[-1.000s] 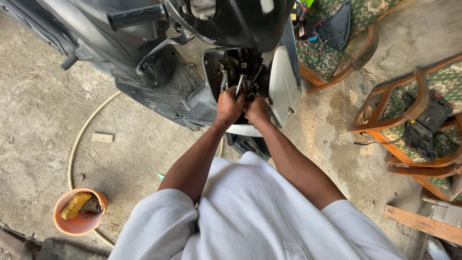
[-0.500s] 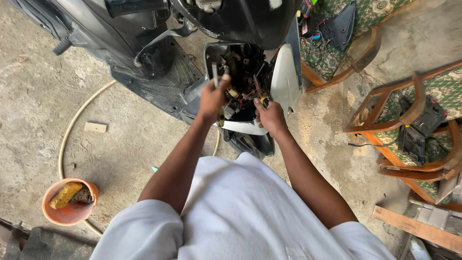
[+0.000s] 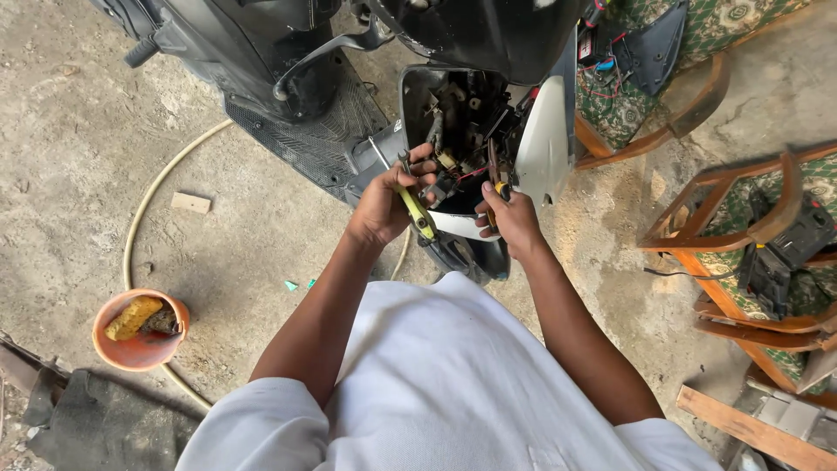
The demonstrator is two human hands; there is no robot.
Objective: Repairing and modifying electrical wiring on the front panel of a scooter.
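Note:
A black scooter (image 3: 288, 78) stands on the concrete floor with its front panel off, baring wires and metal parts in the open front cavity (image 3: 458, 122). My left hand (image 3: 388, 205) grips pliers with yellow handles (image 3: 417, 214) at the cavity's lower left edge. My right hand (image 3: 513, 222) holds a small tool with a yellow and dark handle (image 3: 499, 187), its tip pointing up into the wiring. A white body panel (image 3: 540, 144) hangs beside the right hand.
An orange bowl (image 3: 118, 353) with a yellow sponge sits at lower left. A pale hose (image 3: 144, 205) curves across the floor past a small wood block (image 3: 190, 202). Wooden chairs with green patterned cushions (image 3: 758, 218) stand at right, holding black parts.
Both hands drew slightly down and apart from the cavity. The yellow-handled pliers now show in my left hand. The camera shifted, bringing the bowl further into view.

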